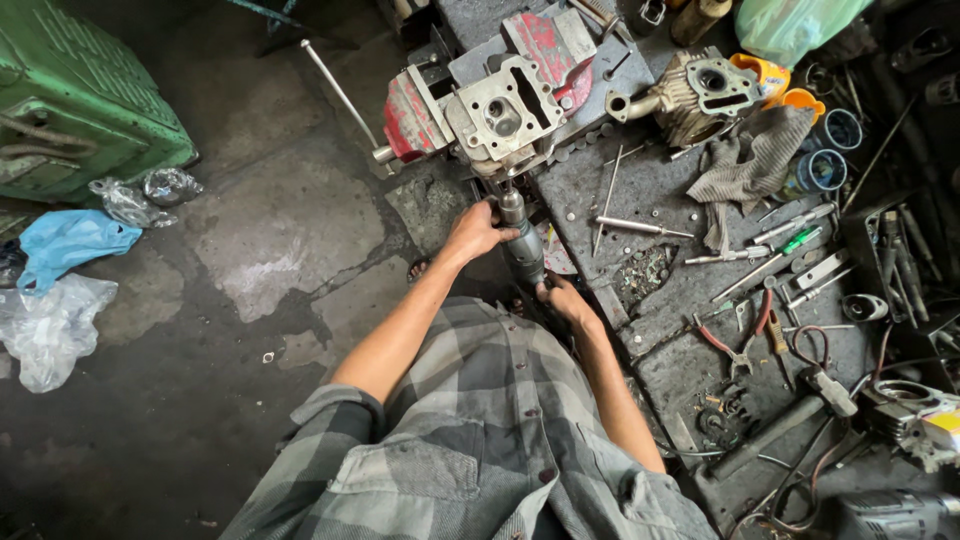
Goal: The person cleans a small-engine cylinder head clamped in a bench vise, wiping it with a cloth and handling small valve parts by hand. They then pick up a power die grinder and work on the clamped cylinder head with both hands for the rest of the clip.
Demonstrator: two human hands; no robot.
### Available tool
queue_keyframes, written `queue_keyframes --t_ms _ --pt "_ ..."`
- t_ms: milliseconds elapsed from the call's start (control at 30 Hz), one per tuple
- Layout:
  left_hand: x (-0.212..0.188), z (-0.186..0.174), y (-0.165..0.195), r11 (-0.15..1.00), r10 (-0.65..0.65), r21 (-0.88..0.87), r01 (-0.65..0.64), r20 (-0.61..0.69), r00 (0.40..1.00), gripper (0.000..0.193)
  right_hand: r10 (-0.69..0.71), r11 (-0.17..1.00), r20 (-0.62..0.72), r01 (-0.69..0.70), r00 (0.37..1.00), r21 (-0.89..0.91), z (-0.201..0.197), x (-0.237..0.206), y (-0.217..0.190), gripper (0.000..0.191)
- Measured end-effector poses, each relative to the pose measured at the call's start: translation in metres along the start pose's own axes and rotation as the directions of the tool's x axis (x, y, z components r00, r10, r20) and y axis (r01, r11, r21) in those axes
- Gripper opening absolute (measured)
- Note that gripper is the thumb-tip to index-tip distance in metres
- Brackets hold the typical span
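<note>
A grey metal cylinder head (503,116) is clamped in a red bench vise (415,115) at the edge of a dark workbench (650,190). A grey power tool (522,243) points up into the underside of the clamped part. My left hand (472,232) grips the front body of the tool just below the part. The tool's rear handle is in my right hand (564,299), lower and closer to my body. Both forearms reach out from grey checked sleeves.
On the bench lie a second engine part (695,95), a grey rag (748,165), screwdrivers (790,245), pliers (745,345), rods and several small parts. A green machine (80,90) and plastic bags (60,290) sit on the concrete floor at left.
</note>
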State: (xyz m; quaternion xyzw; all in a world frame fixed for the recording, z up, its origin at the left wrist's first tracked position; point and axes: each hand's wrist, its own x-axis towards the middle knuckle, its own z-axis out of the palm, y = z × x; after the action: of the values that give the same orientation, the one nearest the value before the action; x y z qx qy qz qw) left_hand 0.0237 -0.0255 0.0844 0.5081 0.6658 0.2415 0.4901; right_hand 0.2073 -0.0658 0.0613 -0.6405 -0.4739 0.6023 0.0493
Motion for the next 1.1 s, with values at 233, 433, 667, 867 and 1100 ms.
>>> queue_keyframes --t_ms 233,433,667,867,1100 --pt "0.0018 0.0024 -0.0042 0.999 0.021 -0.037 -0.02 0.013 1.0 0.058 -0.001 1.0 0.016 0.001 1.0 0.016 -0.0015 -0.002 0.0021 0.069" --pt "-0.0014 0.0024 -0.0015 0.997 0.036 -0.073 -0.036 -0.002 0.999 0.058 0.027 0.999 -0.021 -0.027 0.999 -0.024 -0.0016 0.0016 0.0026 0.072" --pt "0.0005 0.0044 -0.0054 0.999 0.03 -0.026 -0.03 -0.009 1.0 0.063 -0.013 0.999 0.017 0.013 1.0 0.038 -0.0002 0.0033 0.006 0.066" --pt "-0.0029 0.0017 -0.0014 1.0 0.011 -0.016 -0.011 -0.013 1.0 0.063 0.002 0.999 0.037 -0.004 0.999 0.052 0.002 0.0014 0.0018 0.06" --pt "-0.0015 0.0051 -0.0048 0.995 0.085 -0.056 -0.085 -0.008 0.996 0.058 0.026 0.998 0.021 -0.027 0.999 0.049 0.0006 0.0013 0.0057 0.064"
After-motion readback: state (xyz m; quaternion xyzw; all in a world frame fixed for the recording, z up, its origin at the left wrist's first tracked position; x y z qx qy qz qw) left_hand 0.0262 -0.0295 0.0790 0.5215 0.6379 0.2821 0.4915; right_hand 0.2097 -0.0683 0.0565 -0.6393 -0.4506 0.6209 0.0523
